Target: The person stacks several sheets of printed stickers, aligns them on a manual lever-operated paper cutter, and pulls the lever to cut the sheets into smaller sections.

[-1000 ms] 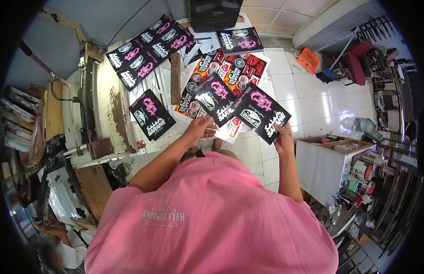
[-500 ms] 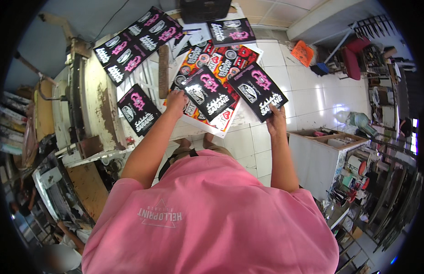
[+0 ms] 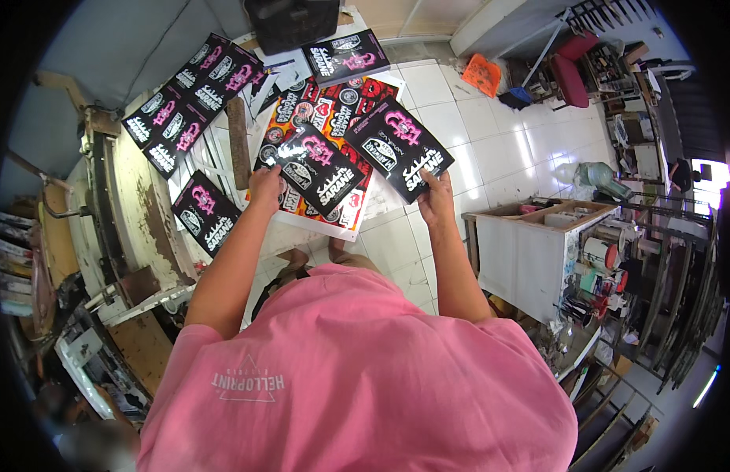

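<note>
My right hand [image 3: 437, 197] pinches the near corner of a black printed sheet [image 3: 398, 145] with pink and white designs, raised over the right side of a work surface. My left hand [image 3: 265, 189] is closed at the left corner of a similar black sheet [image 3: 316, 175]; its fingertips are partly hidden. Beneath both lies a larger sheet of red, orange and black stickers [image 3: 298, 110] with a white border. A single black sheet [image 3: 205, 212] rests left of my left hand. Further off, several matching sheets lie in a joined block [image 3: 193, 102], and a thick black stack [image 3: 345, 59] sits at the far edge.
A worn wooden bar [image 3: 238, 141] lies beside the sticker sheet. Behind it stands a dark box [image 3: 290, 23]. At the left is a frame with peeling paint [image 3: 145, 189]. A white cabinet [image 3: 530, 259] stands at right, and an orange dustpan [image 3: 481, 75] lies on the tiled floor.
The whole view has swung, so the table and sheets appear further left. Both hands keep nearly the same places on their black sheets.
</note>
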A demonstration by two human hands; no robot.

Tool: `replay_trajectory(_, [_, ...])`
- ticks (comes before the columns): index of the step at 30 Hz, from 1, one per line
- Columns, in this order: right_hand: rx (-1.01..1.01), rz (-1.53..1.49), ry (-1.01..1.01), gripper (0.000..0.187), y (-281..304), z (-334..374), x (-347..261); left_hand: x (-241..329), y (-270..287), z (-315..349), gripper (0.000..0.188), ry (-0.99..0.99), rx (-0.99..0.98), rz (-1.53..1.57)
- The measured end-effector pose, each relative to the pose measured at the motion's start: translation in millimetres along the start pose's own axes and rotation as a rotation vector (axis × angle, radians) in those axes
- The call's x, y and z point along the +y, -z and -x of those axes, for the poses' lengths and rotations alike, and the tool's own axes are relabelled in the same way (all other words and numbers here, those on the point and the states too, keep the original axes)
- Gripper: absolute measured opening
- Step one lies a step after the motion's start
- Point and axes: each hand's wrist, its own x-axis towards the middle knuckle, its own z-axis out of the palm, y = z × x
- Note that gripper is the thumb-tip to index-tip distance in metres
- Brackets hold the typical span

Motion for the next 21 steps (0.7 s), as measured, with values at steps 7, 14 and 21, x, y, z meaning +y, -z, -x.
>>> replay_trajectory(7, [-0.047, 0.015, -0.002, 0.049, -1.3, 4.7, 0.3, 5.8, 3.0, 1.8, 0.017, 0.031, 0.014, 0.047])
replay_trajectory(14, [-0.053, 0.004, -0.029, 0.052, -3.3, 9.3, -1.4, 11.1, -5.3, 10.5, 0.019, 0.066, 0.07, 0.066])
replay_trajectory(21, [-0.067, 0.039, -0.029, 0.055, 2.0, 12.2, -4.0, 23.1, -25.4, 29.0, 0.017, 0.096, 0.046, 0.087])
